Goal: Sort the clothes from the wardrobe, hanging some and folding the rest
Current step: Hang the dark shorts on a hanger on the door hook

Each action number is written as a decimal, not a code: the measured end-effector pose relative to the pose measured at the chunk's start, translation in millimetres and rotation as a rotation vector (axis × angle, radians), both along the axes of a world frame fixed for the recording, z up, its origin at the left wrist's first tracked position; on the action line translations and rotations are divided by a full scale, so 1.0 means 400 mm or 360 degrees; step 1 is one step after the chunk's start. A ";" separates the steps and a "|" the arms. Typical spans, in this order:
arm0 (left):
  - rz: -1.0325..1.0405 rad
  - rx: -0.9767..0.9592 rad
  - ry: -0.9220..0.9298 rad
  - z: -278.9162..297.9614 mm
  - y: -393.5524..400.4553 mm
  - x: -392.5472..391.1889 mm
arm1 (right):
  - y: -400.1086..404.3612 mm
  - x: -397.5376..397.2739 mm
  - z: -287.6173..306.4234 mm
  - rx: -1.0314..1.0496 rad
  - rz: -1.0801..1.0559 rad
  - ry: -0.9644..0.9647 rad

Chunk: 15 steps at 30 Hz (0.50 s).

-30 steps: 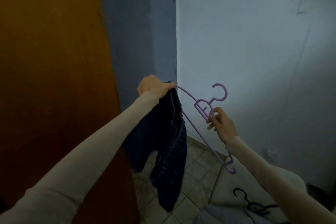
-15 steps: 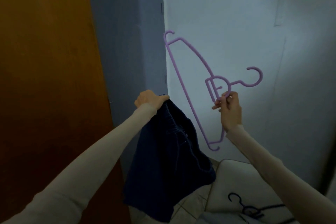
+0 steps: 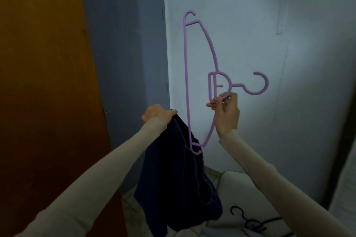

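Left hand (image 3: 157,114) grips the dark navy garment (image 3: 179,175) bunched at its top edge; the rest hangs loose below, out over the tiled floor (image 3: 133,208). Right hand (image 3: 226,113) pinches the purple hanger (image 3: 185,82) at the loop under its hook, fingers curled round the plastic. Hanger is turned on its side: bar vertical, hook pointing right, lower end just beside the cloth, possibly touching it, hard to tell in this light.

Step in hand, as I read it: get the garment onto the hanger.

How to do it well:
- Rotate hanger level first, hook up; a sideways bar lets cloth slide off.
- Looks like shorts or trousers with an elastic waist, but it's too dark to be sure. If so, feed through and drape over the bar.
- Spread the bunched edge before loading so it sits flat.
- Keep the right-hand grip near the hook for control.

Black hanger (image 3: 248,221) lies on a pale cushion (image 3: 231,181) lower right. Brown wardrobe door (image 3: 42,82) left, grey door (image 3: 125,63) behind.
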<state>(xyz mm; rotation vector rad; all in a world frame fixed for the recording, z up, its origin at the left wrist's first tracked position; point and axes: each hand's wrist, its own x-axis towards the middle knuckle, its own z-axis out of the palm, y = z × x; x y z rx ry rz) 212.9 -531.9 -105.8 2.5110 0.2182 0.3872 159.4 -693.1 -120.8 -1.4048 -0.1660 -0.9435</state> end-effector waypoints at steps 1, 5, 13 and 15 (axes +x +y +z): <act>-0.0003 -0.0010 -0.0015 0.002 -0.002 -0.001 | 0.004 -0.001 -0.011 -0.0038 -0.0032 0.0042; -0.0034 -0.0152 -0.0089 0.016 0.002 -0.001 | 0.009 0.001 -0.076 -0.0272 -0.0029 0.0182; 0.0002 -0.0719 -0.0277 0.054 0.043 0.016 | 0.005 0.008 -0.199 -0.0651 0.0136 0.0472; 0.0004 -0.0811 -0.0277 0.061 0.047 0.016 | 0.002 0.013 -0.211 -0.0731 0.0070 0.0410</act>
